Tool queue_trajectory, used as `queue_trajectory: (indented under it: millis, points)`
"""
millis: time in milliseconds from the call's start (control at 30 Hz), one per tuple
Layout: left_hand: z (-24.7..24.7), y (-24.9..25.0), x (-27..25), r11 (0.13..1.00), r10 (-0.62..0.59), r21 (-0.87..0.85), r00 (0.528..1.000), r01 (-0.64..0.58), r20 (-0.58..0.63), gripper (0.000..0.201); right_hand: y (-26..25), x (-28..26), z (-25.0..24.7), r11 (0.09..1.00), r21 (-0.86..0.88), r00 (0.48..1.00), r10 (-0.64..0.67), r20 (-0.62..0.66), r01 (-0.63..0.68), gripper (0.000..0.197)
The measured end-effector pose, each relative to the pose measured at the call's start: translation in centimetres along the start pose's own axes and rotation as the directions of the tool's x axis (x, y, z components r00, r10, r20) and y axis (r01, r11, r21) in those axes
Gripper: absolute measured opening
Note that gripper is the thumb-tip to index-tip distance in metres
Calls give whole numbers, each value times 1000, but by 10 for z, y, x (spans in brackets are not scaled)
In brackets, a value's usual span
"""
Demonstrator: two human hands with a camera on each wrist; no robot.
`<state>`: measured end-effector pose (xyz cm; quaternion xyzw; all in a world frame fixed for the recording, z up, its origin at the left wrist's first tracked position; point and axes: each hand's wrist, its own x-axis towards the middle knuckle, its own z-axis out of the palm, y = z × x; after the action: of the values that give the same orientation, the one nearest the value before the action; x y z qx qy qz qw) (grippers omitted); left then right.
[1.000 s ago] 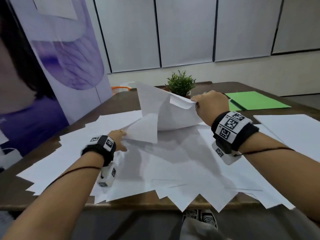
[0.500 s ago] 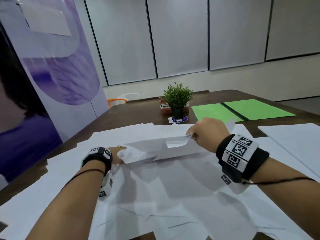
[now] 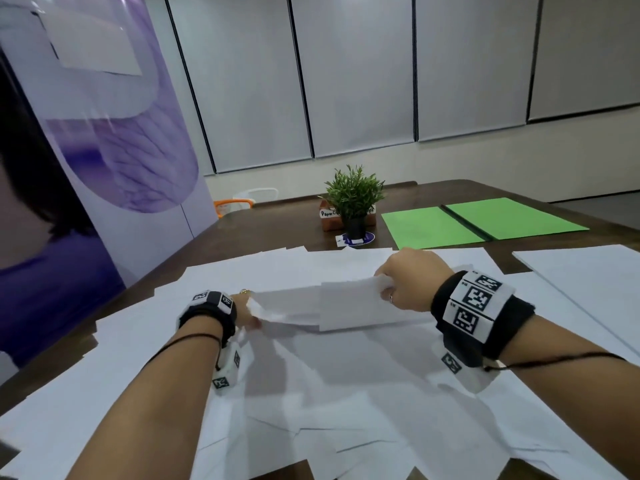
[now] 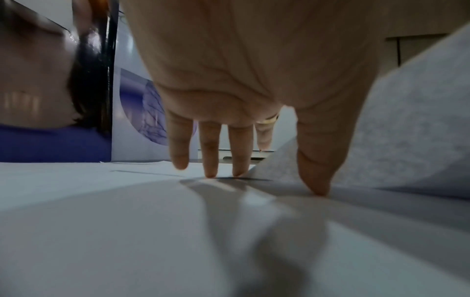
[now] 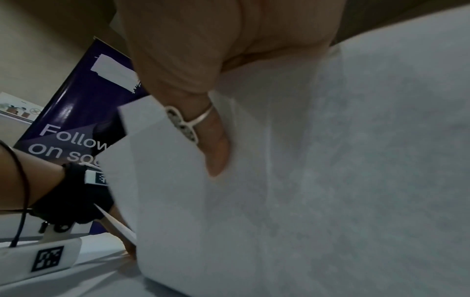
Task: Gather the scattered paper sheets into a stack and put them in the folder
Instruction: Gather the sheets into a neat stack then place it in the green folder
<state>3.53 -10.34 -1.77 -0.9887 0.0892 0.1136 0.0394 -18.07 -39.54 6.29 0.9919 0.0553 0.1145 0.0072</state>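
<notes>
Many white paper sheets (image 3: 346,393) lie scattered and overlapping across the brown table (image 3: 277,233). My right hand (image 3: 398,282) grips the right end of a bent bundle of sheets (image 3: 346,306), held low over the pile. In the right wrist view its ringed thumb (image 5: 216,156) presses on the bundle (image 5: 318,180). My left hand (image 3: 247,308) is at the bundle's left end. Its straight fingertips (image 4: 211,170) touch the sheets on the table, and its thumb (image 4: 315,180) lies against the raised paper (image 4: 406,130). The green folder (image 3: 485,223) lies open at the far right.
A small potted plant (image 3: 353,199) stands by a brown labelled box behind the sheets, left of the folder. More white sheets (image 3: 588,271) lie at the right edge. A purple banner (image 3: 104,150) stands along the table's left side. Some sheets overhang the near table edge.
The bundle, held high and folded up a second ago, has come down low over the pile. Both hands moved forward and down with it, and the head view has tilted up.
</notes>
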Motion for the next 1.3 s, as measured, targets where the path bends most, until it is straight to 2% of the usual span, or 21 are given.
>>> queue_trajectory:
  millis: [100,200,267,367,467,500,567,700,833,967,1067,1133,1233,1300]
  points:
    - [-5,10,-9,992,-3,123,1000,4,-13,64,-3,1,4,999,6,997,-43,63,43,24]
    - [-9,21,-23,971,28,237,1000,-29,10,42,-8,1,9,998,30,992,-57,115,54,21]
    - [-9,22,-24,958,49,283,999,-49,5,35,-10,-2,13,997,32,987,-73,144,70,18]
    - [-9,16,-11,945,82,321,996,-69,-28,37,-8,-3,17,993,-6,982,-119,148,121,31]
    - [-6,20,5,938,77,339,997,-72,-2,38,-3,1,21,987,-12,984,-157,87,158,27]
    - [-6,23,8,908,127,402,992,-121,11,39,-2,3,22,986,-13,985,-163,65,164,32]
    - [-7,24,15,890,156,434,988,-140,-3,40,-2,7,24,986,-16,985,-165,42,166,42]
    - [-13,27,13,952,111,293,992,-92,-51,33,-4,10,28,987,-32,988,-157,-4,157,41]
    - [-16,24,10,963,194,219,968,-156,-160,34,-3,6,25,991,-73,992,-114,-60,109,29]
    - [-21,49,-30,945,321,166,894,-281,-314,31,1,-14,16,992,51,989,-106,-103,111,33]
    - [-18,60,-62,846,461,0,730,-534,-505,19,4,-37,13,988,133,992,-63,-105,77,37]
    - [-10,67,-87,777,459,-107,675,-620,-578,11,9,-56,15,985,172,995,-5,-96,21,37]
    - [2,87,-125,736,419,-236,701,-634,-578,18,17,-84,17,973,225,991,77,-110,-50,31]
    - [7,101,-149,698,411,-280,689,-659,-597,12,22,-99,14,972,224,986,97,-132,-66,22]
